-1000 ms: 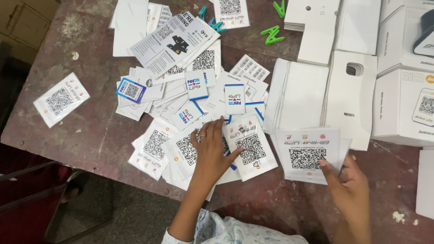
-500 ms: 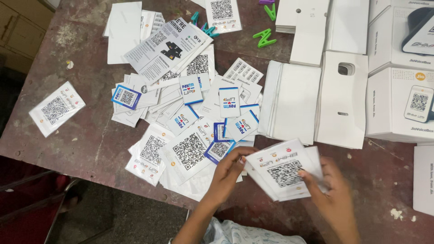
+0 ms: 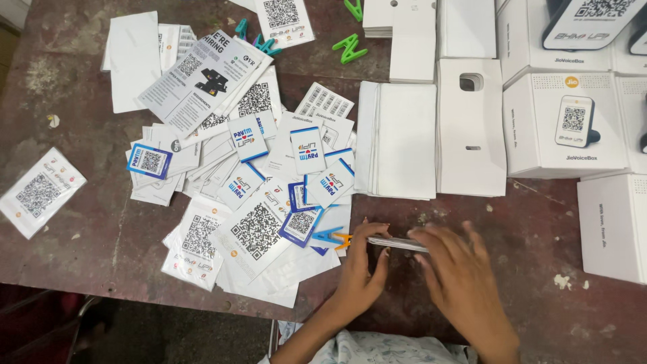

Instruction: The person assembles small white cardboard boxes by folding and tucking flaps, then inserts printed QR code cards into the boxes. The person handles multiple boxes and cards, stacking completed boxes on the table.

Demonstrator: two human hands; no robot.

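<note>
My left hand (image 3: 360,269) and my right hand (image 3: 458,280) both grip a thin stack of white printed cards (image 3: 397,243), held edge-on just above the brown table (image 3: 526,222). The left fingers pinch its left end, the right fingers cover its right end. Just left of the stack lie a blue clip and an orange clip (image 3: 335,237) at the edge of a loose pile of printed cards and stickers (image 3: 256,202).
Flat white cardboard sleeves (image 3: 431,128) lie beyond the hands. White product boxes (image 3: 566,121) stand at the far right, another (image 3: 613,226) near the right edge. Green and teal clips (image 3: 350,47) lie at the back. A lone card (image 3: 37,192) sits far left.
My left hand left the card pile and joined the right hand. The cards, earlier fanned face-up in the right hand, are now squared into one stack seen edge-on.
</note>
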